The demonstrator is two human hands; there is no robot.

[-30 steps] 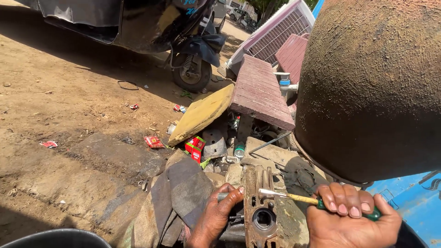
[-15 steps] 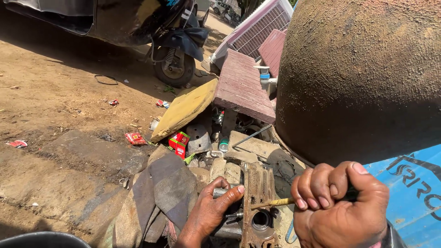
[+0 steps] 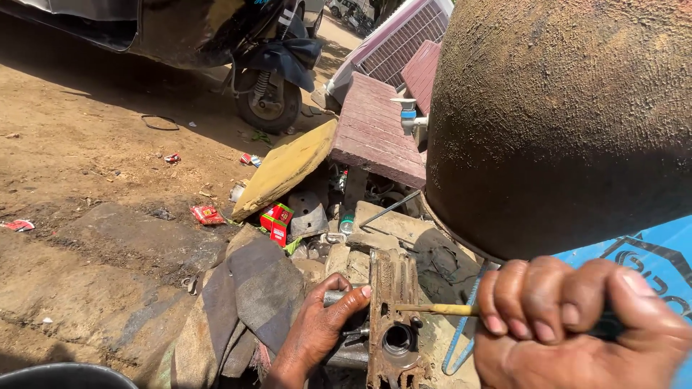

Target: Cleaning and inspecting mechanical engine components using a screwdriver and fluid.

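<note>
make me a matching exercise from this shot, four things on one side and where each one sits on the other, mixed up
Things:
1. screwdriver
2. left hand
3. scooter wheel
4. yellow cushion

Places:
a. leaning by the maroon slatted board
b. top of view, on the dirt
c. gripped in the right hand, tip at the rusty metal part
d. holding the left side of the rusty metal part

Pairs: 1-c, 2-d, 3-b, 4-a

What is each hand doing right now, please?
Left hand: closed on a metal rod beside the engine part.
Right hand: closed on the screwdriver, tip against that part.
</note>
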